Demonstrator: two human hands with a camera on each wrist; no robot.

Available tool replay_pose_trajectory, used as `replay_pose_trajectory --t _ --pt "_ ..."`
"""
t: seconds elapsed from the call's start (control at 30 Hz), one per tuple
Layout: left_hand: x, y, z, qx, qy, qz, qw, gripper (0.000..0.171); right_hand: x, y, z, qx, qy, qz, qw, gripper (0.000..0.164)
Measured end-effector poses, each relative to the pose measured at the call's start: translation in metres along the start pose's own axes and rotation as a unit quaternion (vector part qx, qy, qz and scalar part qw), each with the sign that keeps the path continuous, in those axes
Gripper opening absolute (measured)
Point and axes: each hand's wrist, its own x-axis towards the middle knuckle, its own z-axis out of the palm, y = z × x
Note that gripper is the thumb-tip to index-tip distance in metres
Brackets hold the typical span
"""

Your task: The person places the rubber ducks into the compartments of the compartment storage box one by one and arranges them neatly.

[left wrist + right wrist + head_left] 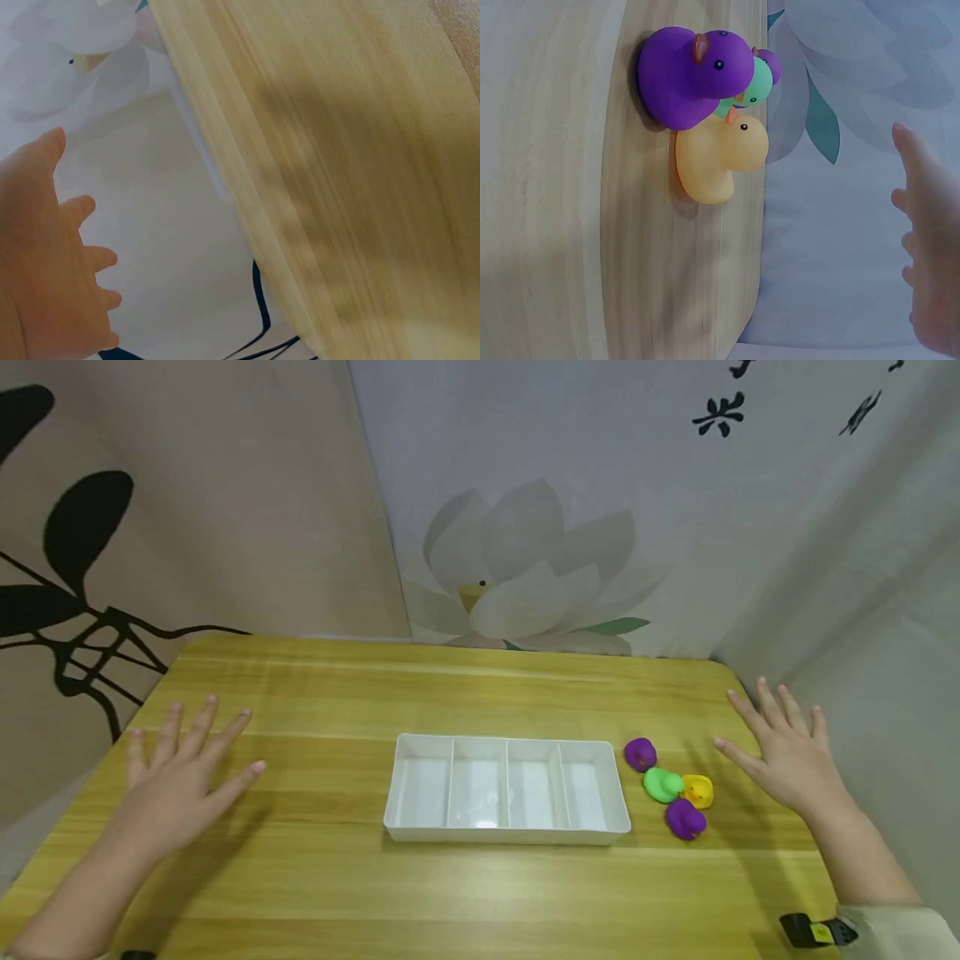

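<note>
Both hands are held over the wooden table with fingers spread, holding nothing. My left hand (176, 789) hovers above the table's left side, its shadow below it. On the right, my right hand (795, 764) is raised beside a small group of rubber ducks. The group has a purple duck (640, 754) at the back, a green duck (663, 785), a yellow duck (697, 791) and another purple duck (686, 819) at the front. In the right wrist view the front purple duck (686, 79) and the yellow duck (716, 157) stand upright, partly hiding the green one (754, 82).
A white tray (501, 836) with several compartments, nothing in them, lies mid-table, left of the ducks. Behind the wooden table (315, 893) hangs a pale curtain (540, 427) with a flower print. Another curtain stretch (892, 635) borders the right edge.
</note>
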Motion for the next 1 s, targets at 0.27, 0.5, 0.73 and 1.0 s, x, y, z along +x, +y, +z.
replay_pose_trajectory --t 0.27,0.5,0.73,1.0 --pt "0.0 0.002 -0.002 -0.003 0.007 0.001 1.0 0.074 -0.002 -0.004 -0.002 0.004 0.009 0.0 1.0 0.078" --pt "-0.002 0.008 0.0 -0.014 0.023 0.004 0.9996 0.075 -0.008 -0.01 -0.001 0.016 0.026 -0.012 0.999 0.076" --pt "-0.003 0.02 0.009 -0.059 0.055 0.026 0.9964 0.075 -0.023 -0.018 0.009 0.066 0.07 -0.035 0.995 0.07" --pt "-0.001 0.039 0.026 -0.148 0.113 0.067 0.9802 0.073 -0.036 -0.02 0.028 0.149 0.118 -0.044 0.981 0.06"
